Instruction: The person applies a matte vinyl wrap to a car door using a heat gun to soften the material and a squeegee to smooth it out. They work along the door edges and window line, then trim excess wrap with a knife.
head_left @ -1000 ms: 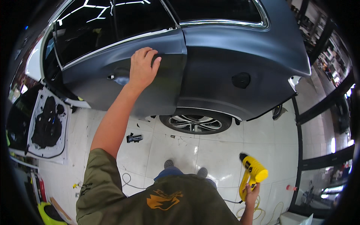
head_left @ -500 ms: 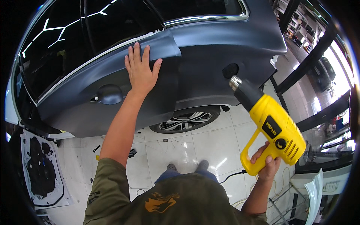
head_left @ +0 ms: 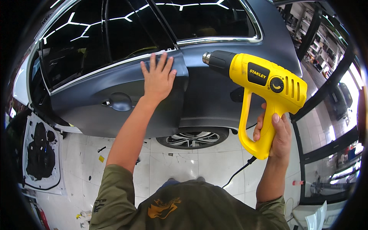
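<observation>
My right hand (head_left: 279, 130) is wrapped round the handle of a yellow and black heat gun (head_left: 255, 71). Its metal nozzle points left, toward the rear edge of a car door (head_left: 86, 103). Spread flat, my left hand (head_left: 159, 78) rests on the upper part of that door, just below the window trim. A matte dark blue-grey film or finish covers the door and the rear body panel (head_left: 214, 78) beside it. The door handle (head_left: 119, 102) lies left of my left forearm. Partly behind the heat gun is a dark round opening in the rear panel.
Below the panel shows the rear wheel (head_left: 191, 138). A bare door inner panel (head_left: 41, 153) stands at the left. Small scraps and a yellow piece (head_left: 101, 158) lie on the tiled floor (head_left: 172, 165). The gun's black cord (head_left: 239, 170) hangs down. Glass framing (head_left: 326, 142) borders the right side.
The heat gun has swung from pointing up-left by the dark round opening to pointing left, higher up near the door edge. My left hand stays flat on the door's upper part.
</observation>
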